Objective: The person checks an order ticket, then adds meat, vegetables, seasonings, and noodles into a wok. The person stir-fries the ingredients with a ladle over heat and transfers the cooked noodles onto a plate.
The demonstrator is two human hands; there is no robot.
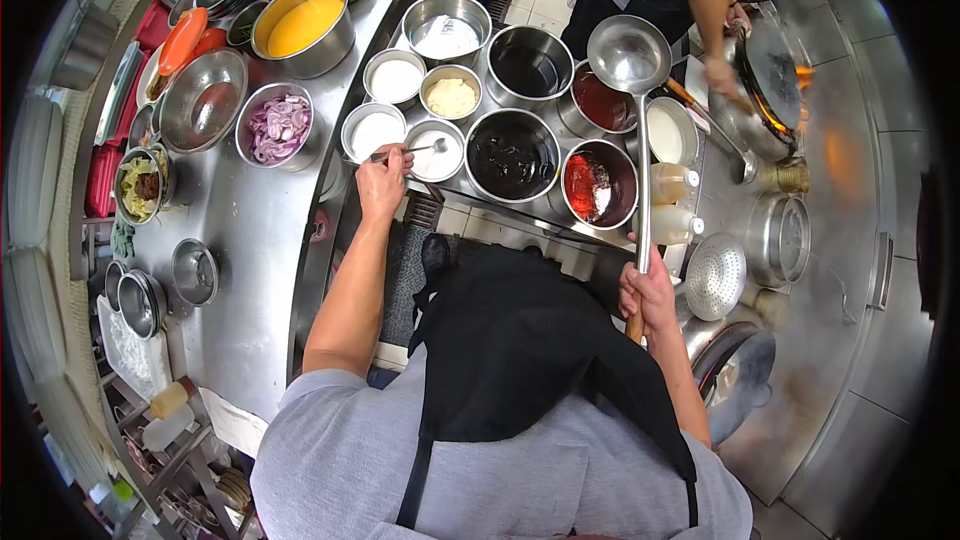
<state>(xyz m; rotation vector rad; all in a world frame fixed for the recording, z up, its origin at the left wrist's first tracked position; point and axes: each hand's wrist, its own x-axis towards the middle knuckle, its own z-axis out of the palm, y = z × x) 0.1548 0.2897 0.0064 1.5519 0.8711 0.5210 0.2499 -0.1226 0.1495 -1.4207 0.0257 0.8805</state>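
Note:
My left hand (383,183) is closed around the handle of a small metal spoon (438,146). The spoon's tip is over a steel bowl of white powder or grains (433,162); whether it touches them I cannot tell. Just beyond that hand sits another bowl of white grains (375,128). My right hand (650,290) grips the wooden-ended handle of a long ladle (629,52). The ladle's round metal bowl looks bare and hangs above the far right pots, partly covering a pot of dark red sauce (604,100). Below it stands a pot with red paste (600,185).
Dark liquid fills two pots (513,155) in the middle. Sliced red onions (280,128) and yellow liquid (303,25) stand on the left counter. At right are capped bottles (677,224), a perforated strainer (716,277) and a steaming wok (735,380). A co-worker's arm (715,15) works near flames.

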